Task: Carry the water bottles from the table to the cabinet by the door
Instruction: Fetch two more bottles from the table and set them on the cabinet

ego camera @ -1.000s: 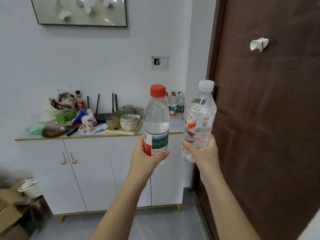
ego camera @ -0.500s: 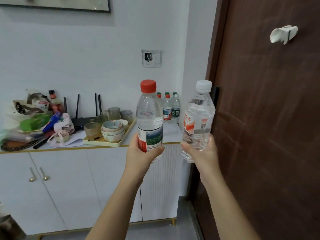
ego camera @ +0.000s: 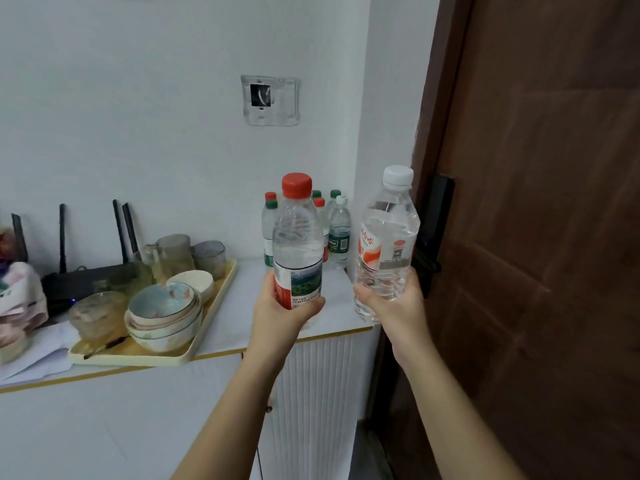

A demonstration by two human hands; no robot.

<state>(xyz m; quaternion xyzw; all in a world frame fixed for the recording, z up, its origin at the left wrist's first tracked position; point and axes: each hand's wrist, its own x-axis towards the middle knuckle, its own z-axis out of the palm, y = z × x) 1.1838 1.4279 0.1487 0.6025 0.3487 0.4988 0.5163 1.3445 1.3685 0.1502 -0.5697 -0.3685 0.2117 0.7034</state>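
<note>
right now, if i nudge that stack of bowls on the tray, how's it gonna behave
The stack of bowls looks ceramic, so probably heavy and breakable. The top bowl sits tilted, so it may slide or clatter. A glass cup stands close beside it on the tray, so a nudge could knock it.

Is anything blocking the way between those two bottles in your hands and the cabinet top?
Nothing visible does. The red-capped bottle and white-capped bottle are held over the cabinet top, bare there between the tray and the standing bottles.
</note>
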